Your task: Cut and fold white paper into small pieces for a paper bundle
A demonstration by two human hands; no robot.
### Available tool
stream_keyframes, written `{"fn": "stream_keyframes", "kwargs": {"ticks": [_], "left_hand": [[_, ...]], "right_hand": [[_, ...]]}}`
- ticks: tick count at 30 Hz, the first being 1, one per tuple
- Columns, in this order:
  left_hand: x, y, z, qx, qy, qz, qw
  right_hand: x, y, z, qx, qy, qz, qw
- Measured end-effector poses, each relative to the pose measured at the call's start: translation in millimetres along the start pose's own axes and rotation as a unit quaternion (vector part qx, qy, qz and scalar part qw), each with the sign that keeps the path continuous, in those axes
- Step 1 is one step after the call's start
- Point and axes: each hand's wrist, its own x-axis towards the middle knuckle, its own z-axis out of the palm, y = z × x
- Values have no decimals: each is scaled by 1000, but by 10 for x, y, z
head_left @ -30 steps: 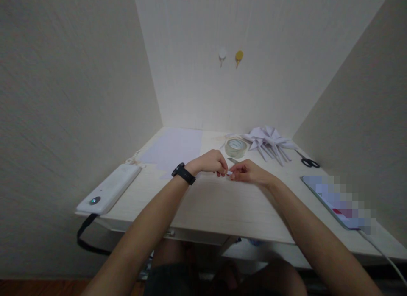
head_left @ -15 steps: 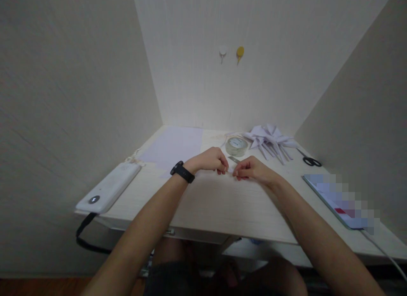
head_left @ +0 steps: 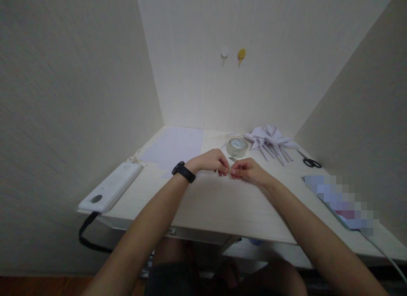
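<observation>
Over the middle of the white desk (head_left: 216, 207), my left hand (head_left: 213, 160) and my right hand (head_left: 248, 170) meet with fingertips nearly touching. Both are closed in a pinch. Whatever sits between them is tiny, pale and mostly covered by the fingers, so I cannot make out its kind. A small grey blade-like piece (head_left: 233, 159) lies just behind my right fingers. Beyond it stands a roll of clear tape (head_left: 237, 147). On my left wrist is a black watch (head_left: 183, 171).
Flat white paper (head_left: 178, 143) lies at the back left, and folded paper spikes (head_left: 270, 141) are heaped at the back right. Black-handled scissors (head_left: 310, 162) and a phone or tablet with a cable (head_left: 337, 202) are on the right. A white device (head_left: 111, 188) rests at the left edge.
My right hand has shifted slightly left, closing the small gap to my left fingertips. My left hand has barely moved.
</observation>
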Motion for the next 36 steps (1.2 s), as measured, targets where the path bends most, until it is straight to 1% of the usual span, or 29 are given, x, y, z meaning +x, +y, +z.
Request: {"fn": "stream_keyframes", "kwargs": {"ticks": [3,5,8,12,14,18,21,26,31,33,36], "left_hand": [[-16,47,-12,-30,6,8,1000],[-23,61,-18,-44,15,8,999],[-21,40,-22,-37,16,3,999],[-4,-26,-27,-15,2,-8,1000],[5,-56,-30,-8,-10,-8,1000],[16,-96,-36,-13,-46,2,999],[17,-103,-37,-24,-55,-2,998],[9,-70,-42,-56,-38,10,998],[13,-46,-47,-97,-4,51,994],[11,-38,-46,-107,6,63,992],[-3,-31,-43,-129,6,58,990]], "right_hand": [[-17,-24,-35,32,5,-13,999],[-25,-37,-46,35,9,-20,999],[-24,-34,-30,21,25,-23,999],[1,25,4,17,38,-24,999],[17,63,10,24,30,-18,999],[32,113,10,42,-11,-12,999],[26,117,7,51,-11,-15,999],[18,80,10,84,15,-24,996],[32,42,27,140,34,-50,988],[34,30,29,172,44,-50,983],[22,15,20,222,41,-31,974]]}}
